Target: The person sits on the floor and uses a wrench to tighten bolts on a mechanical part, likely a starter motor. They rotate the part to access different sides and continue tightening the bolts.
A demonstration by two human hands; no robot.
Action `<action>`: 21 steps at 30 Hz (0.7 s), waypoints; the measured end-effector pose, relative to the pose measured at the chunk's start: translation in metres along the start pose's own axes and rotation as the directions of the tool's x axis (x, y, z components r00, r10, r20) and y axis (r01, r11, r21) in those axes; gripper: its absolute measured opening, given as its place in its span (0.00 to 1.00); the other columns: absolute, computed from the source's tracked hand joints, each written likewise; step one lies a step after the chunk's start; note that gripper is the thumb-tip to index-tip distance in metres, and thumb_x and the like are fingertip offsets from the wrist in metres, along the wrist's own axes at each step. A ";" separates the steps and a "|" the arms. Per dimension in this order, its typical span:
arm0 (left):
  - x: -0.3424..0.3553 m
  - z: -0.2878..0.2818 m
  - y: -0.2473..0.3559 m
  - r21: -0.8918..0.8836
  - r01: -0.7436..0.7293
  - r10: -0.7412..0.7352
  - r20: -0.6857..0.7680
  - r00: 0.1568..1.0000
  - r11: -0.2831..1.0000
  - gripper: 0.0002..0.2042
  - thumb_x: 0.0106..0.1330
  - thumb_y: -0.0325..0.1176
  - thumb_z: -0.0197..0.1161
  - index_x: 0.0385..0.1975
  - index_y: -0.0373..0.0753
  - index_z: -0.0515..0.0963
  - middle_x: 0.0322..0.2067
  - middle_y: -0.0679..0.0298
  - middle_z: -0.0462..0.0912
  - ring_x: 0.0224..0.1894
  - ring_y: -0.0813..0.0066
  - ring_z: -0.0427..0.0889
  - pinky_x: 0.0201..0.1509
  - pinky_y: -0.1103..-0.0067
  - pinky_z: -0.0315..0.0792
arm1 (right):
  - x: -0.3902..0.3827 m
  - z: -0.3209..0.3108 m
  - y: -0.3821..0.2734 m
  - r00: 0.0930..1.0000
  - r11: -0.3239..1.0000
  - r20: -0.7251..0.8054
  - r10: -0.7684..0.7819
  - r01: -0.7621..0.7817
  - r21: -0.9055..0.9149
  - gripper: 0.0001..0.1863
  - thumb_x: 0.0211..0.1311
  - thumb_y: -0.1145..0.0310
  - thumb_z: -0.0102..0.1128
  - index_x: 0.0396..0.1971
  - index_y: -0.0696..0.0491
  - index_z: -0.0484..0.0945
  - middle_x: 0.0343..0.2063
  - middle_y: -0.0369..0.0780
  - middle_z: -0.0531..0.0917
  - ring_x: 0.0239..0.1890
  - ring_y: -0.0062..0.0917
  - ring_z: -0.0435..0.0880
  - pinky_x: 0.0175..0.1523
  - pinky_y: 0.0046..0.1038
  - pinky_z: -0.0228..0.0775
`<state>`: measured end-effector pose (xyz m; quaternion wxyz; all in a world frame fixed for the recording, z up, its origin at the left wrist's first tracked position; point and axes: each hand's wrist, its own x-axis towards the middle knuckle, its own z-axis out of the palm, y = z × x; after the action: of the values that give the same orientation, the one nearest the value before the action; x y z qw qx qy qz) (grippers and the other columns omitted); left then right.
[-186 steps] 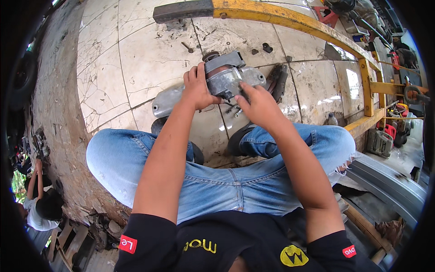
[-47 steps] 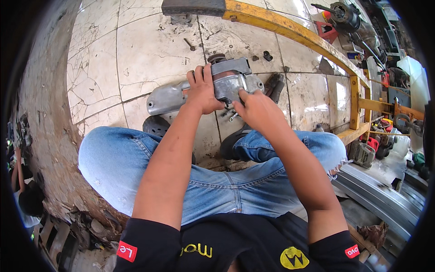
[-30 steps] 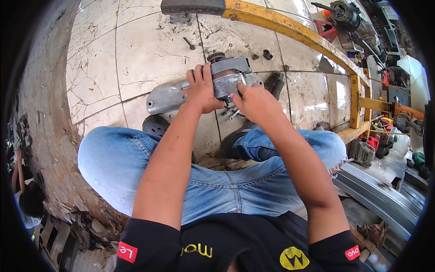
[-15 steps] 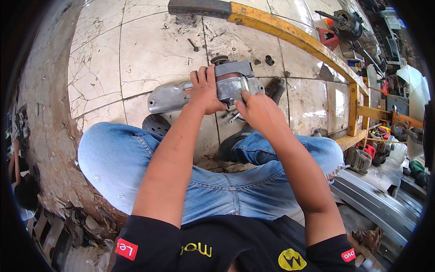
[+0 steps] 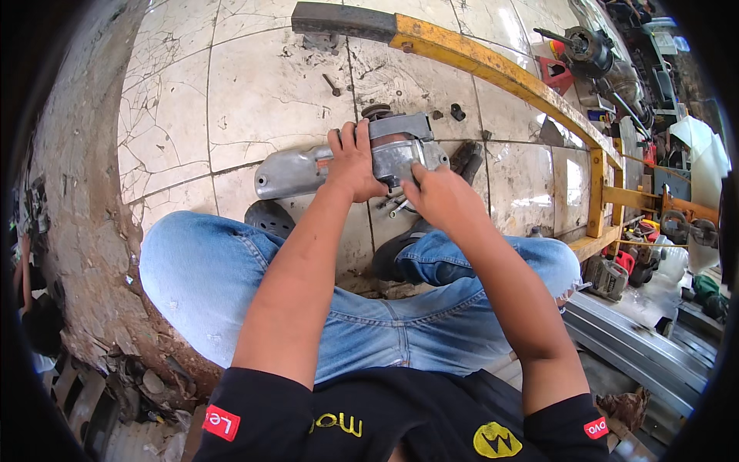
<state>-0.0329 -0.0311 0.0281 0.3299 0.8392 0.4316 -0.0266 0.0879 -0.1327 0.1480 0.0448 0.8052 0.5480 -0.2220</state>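
A grey metal alternator-like part [image 5: 396, 158] with a round pulley [image 5: 377, 112] and a rust-brown middle band lies on the tiled floor before me. My left hand [image 5: 356, 165] is wrapped round its left side, thumb at the near edge and fingers over the top. At the near right side of the part, my right hand [image 5: 446, 200] is closed, fingers pressed together against the housing. What it holds, if anything, is hidden behind the fingers. A long silver metal cover [image 5: 291, 174] lies left of my left hand. Small shiny tools [image 5: 398, 206] lie on the floor just below the part.
A yellow steel frame [image 5: 493, 60] arches from the far side to the right. A loose bolt [image 5: 332, 85] and a dark socket-like piece [image 5: 458, 112] lie beyond the part. Dark cylinders [image 5: 466, 160] rest to its right. Metal rails [image 5: 647, 327] and containers stand at right.
The right hand has shifted slightly at the part's near right side, and the shiny strip above its fingers shows less. The left hand keeps its hold. The whole view has moved a little.
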 end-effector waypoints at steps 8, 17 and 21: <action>-0.001 -0.010 0.006 -0.026 -0.001 0.002 0.076 0.997 1.000 0.65 0.34 0.45 0.79 0.72 0.36 0.40 0.67 0.46 0.48 0.69 0.36 0.44 0.74 0.57 0.53 | 0.012 0.001 0.000 1.000 1.000 -0.001 0.014 -0.014 0.010 0.22 0.67 0.52 0.55 0.44 0.57 0.80 0.33 0.57 0.82 0.37 0.51 0.85 0.40 0.47 0.78; 0.000 -0.007 0.005 -0.064 0.031 -0.027 0.059 0.998 0.997 0.65 0.34 0.43 0.80 0.73 0.41 0.39 0.67 0.50 0.48 0.69 0.39 0.45 0.71 0.50 0.57 | 0.016 0.000 0.003 1.000 1.000 0.018 0.004 -0.005 0.027 0.22 0.67 0.53 0.56 0.45 0.57 0.80 0.34 0.56 0.82 0.36 0.51 0.85 0.40 0.47 0.78; 0.003 0.008 -0.006 -0.035 -0.033 0.031 -0.048 0.998 0.999 0.66 0.33 0.43 0.80 0.73 0.41 0.38 0.68 0.52 0.45 0.70 0.42 0.46 0.64 0.44 0.64 | 0.002 0.000 0.005 0.999 0.999 -0.006 -0.035 0.035 0.027 0.21 0.66 0.53 0.56 0.42 0.57 0.80 0.34 0.56 0.82 0.36 0.52 0.84 0.40 0.47 0.78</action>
<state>-0.0333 -0.0311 0.0179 0.3351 0.8402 0.4262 0.0062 0.0926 -0.1328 0.1461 0.0285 0.7967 0.5589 -0.2281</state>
